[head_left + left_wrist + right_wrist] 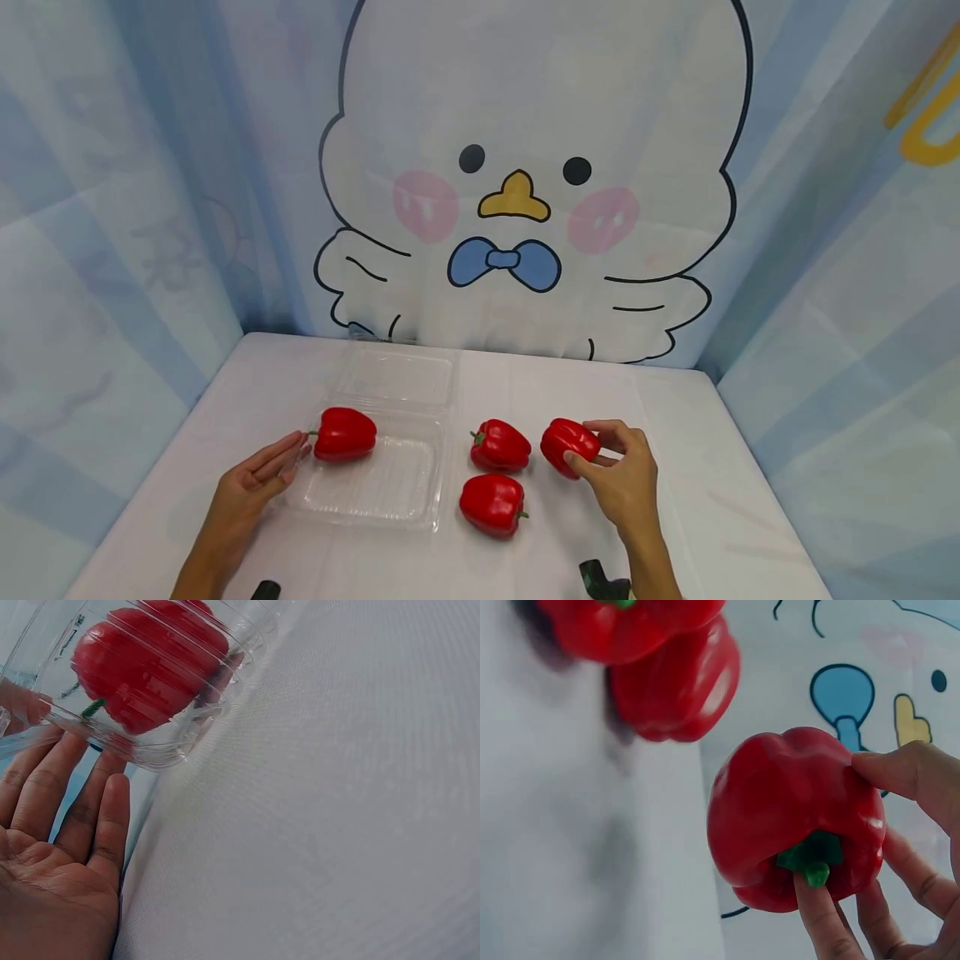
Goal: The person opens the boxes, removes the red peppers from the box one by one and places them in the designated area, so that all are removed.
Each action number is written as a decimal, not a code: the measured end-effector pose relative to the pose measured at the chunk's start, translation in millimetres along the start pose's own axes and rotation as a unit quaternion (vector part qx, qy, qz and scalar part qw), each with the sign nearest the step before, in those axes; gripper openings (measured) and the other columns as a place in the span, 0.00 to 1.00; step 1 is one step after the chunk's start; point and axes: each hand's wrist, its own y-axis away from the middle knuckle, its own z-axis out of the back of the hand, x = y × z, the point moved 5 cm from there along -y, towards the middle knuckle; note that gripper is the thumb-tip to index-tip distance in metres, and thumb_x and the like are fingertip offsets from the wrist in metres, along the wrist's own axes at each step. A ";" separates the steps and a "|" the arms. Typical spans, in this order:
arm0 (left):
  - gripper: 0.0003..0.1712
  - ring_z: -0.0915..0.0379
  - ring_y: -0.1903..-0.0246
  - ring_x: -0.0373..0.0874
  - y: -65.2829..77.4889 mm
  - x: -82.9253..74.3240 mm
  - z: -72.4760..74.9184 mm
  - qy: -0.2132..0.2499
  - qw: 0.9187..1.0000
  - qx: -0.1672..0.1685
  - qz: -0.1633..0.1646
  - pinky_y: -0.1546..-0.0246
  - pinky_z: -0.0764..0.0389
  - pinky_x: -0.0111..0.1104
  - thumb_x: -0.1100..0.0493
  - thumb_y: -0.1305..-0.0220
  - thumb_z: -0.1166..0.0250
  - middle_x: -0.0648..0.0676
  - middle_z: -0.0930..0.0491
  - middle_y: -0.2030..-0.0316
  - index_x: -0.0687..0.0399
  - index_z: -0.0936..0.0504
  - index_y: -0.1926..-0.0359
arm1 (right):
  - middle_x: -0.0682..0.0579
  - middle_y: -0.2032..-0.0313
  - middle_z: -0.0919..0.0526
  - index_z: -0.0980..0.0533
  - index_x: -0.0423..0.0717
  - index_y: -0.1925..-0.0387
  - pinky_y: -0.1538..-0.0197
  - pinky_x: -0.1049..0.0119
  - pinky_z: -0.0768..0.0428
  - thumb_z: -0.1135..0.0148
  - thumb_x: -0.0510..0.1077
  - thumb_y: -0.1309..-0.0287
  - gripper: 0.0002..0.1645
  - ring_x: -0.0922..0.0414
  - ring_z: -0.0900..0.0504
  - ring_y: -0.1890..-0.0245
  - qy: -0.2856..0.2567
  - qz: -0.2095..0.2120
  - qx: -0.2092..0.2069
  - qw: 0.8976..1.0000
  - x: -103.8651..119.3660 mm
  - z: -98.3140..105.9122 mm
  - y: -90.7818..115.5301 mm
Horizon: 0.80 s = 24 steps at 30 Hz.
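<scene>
My right hand [626,475] grips a red bell pepper [568,447], thumb on one side and fingers on the other; its green stem shows in the right wrist view. My left hand [251,483] touches the left edge of a clear plastic clamshell box [405,520] with mostly straight fingers. The box lies open, its lid [393,375] folded back. Inside, at the left, sits another red bell pepper [345,434], its stem toward my left fingertips. Two more red bell peppers, one farther back [499,446] and one nearer [492,505], lie between the box and my right hand.
A white-covered table [720,517] carries everything. Behind it hangs a curtain [517,308] printed with a cartoon bird, and pale blue curtains close off both sides. Dark objects [602,581] show near the front by both wrists.
</scene>
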 end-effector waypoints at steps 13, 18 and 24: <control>0.39 0.27 0.42 0.11 0.7 -0.8 -0.6 -0.035 0.999 -0.010 0.013 0.45 0.23 0.13 0.52 0.22 0.35 0.35 0.26 0.28 0.56 0.38 0.18 | 0.38 0.42 0.25 0.20 0.44 0.40 0.41 0.45 0.12 0.19 0.41 0.46 0.32 0.40 0.23 0.40 0.042 -0.040 0.005 0.998 -43.7 0.3 -15.2; 0.38 0.27 0.43 0.11 0.9 -1.4 -1.3 -0.044 0.999 -0.013 0.020 0.44 0.23 0.14 0.52 0.21 0.36 0.42 0.30 0.25 0.55 0.39 0.18 | 0.41 0.41 0.24 0.20 0.46 0.39 0.39 0.48 0.13 0.20 0.40 0.44 0.31 0.43 0.22 0.39 0.033 -0.036 0.014 0.999 -51.4 0.5 -24.2; 0.39 0.27 0.42 0.11 1.0 -1.2 -1.7 -0.048 0.998 -0.016 0.022 0.43 0.23 0.14 0.50 0.22 0.35 0.42 0.30 0.24 0.54 0.38 0.18 | 0.42 0.37 0.25 0.21 0.48 0.36 0.38 0.51 0.15 0.21 0.38 0.42 0.33 0.41 0.22 0.35 0.018 -0.012 0.040 0.999 -51.5 0.4 -33.2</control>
